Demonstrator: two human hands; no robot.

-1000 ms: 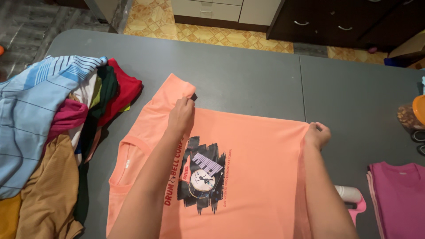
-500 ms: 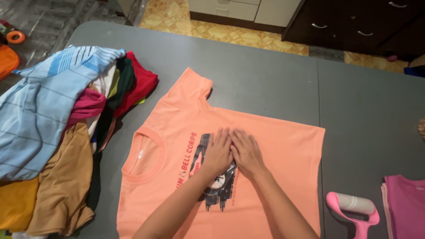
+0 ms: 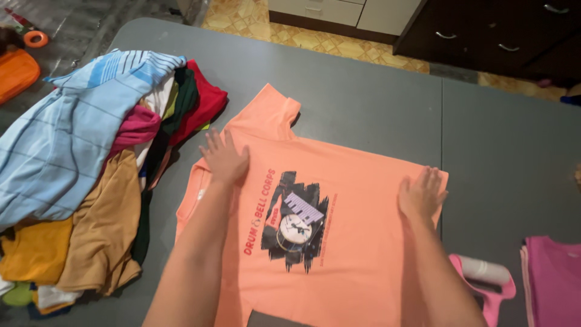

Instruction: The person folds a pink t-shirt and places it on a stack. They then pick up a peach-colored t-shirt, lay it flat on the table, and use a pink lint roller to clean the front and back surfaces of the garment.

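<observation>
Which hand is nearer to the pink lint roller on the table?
The right hand. It lies flat on the orange T-shirt near its hem, just above the pink lint roller. The left hand presses the shirt's shoulder area, far across the shirt from the roller.

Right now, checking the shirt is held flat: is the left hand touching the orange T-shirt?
Touching. The head view shows the left hand pressed flat on the orange T-shirt.
</observation>
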